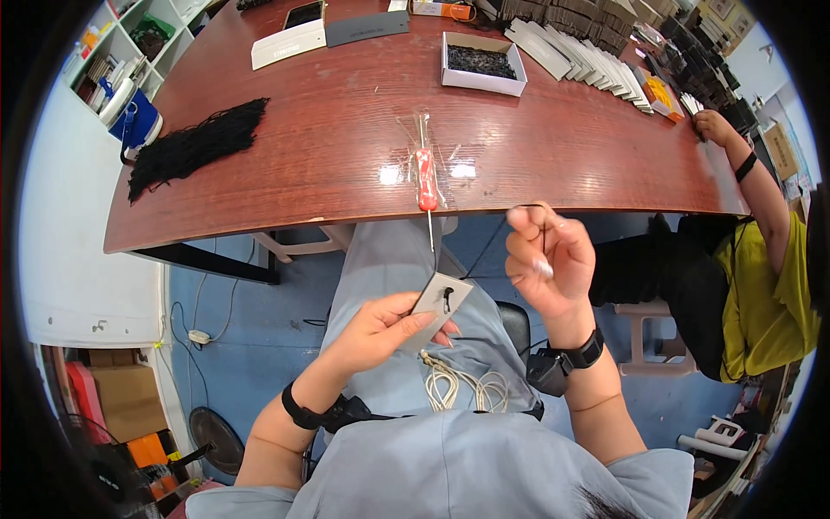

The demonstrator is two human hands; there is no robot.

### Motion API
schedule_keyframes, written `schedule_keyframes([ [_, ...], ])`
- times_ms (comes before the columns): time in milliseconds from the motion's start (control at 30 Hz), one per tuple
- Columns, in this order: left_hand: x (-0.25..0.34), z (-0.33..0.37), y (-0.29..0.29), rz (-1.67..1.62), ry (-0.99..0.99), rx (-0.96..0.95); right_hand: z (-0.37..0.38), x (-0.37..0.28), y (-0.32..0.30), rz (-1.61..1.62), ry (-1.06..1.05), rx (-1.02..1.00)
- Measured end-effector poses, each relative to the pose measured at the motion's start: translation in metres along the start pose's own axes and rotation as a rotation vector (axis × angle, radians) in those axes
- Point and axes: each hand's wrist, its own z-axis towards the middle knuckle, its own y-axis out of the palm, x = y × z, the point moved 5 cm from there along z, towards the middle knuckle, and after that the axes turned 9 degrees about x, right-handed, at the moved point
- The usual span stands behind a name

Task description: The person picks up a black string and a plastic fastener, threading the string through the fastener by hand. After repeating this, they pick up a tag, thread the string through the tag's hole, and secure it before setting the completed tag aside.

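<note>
My left hand point(378, 330) grips a grey card tag point(441, 303) above my lap, thumb on its face. Black string point(448, 299) passes through the hole near the tag's upper end. A thin metal tool with a red handle point(426, 180) is taped down at the table's front edge, and its shaft point(430, 232) juts over the edge toward the tag. The shaft's tip is too small to make out clearly. To the right, my raised right hand point(553, 259) has its fingers curled around a black cord point(487, 249), which slants down toward the tag.
On the red-brown table point(328, 147) lie a bundle of black strings point(199, 147), a white box of black pieces point(481, 62) and a row of pale tags point(588, 65). A co-worker's hand point(713, 128) rests at the right. White cord point(445, 385) lies on my lap.
</note>
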Motion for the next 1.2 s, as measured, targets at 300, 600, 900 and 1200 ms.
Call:
schedule_keyframes([
  [300,0.005,-0.012,0.01,-0.165,-0.205,-0.016,-0.01,0.016,0.035,-1.356,-0.255,-0.289],
  [600,0.019,-0.019,0.013,-0.059,-0.17,0.0,-0.007,-0.007,0.014,-0.898,-0.321,0.228],
  [900,0.008,-0.017,-0.004,0.11,-0.104,0.138,-0.024,-0.016,0.047,-0.958,-0.866,0.047],
  [1200,0.027,-0.032,0.026,0.067,-0.093,-0.221,0.002,-0.063,0.049,-0.906,-0.928,0.268],
])
